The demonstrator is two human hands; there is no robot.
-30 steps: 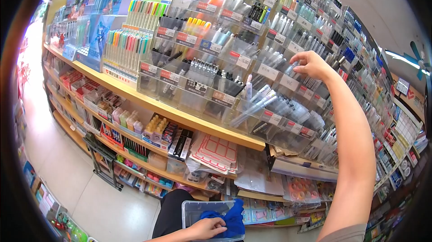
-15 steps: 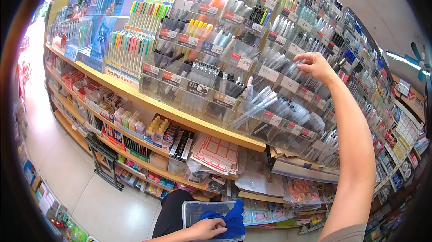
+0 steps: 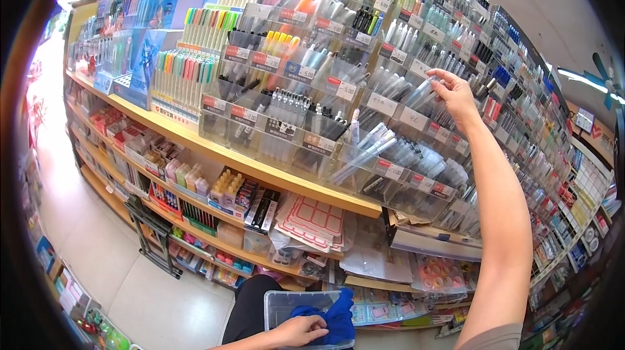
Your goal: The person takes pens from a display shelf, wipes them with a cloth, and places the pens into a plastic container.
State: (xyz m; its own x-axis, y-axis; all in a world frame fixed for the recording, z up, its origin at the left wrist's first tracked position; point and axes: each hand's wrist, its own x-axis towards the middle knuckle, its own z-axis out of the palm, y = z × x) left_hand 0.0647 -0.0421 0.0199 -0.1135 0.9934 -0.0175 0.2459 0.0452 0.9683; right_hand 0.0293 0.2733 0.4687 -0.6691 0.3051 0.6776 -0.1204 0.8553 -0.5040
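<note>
My right hand [image 3: 456, 97] is raised to a tier of the clear pen rack. Its thumb and fingers pinch the upper end of a pale, translucent pen [image 3: 424, 91], which stands among similar pens behind a handwritten price tag [image 3: 413, 117]. Low in view, my left hand [image 3: 303, 330] rests over a clear plastic box [image 3: 278, 299] on my lap. Its fingers are curled together against a blue cloth [image 3: 338, 317] inside the box; part of the cloth hangs over the rim.
Tiers of the clear rack [image 3: 260, 119] hold many pens and markers. A wooden shelf edge [image 3: 260, 174] runs beneath, with boxed goods and red-lined sheets [image 3: 311, 223] below. A black folded stand [image 3: 153, 239] leans at the lower left, by the tiled floor [image 3: 124, 285].
My right hand has moved slightly, and its fingers have closed on a pen in the rack. The view has shifted a little. My left hand stays on the blue cloth.
</note>
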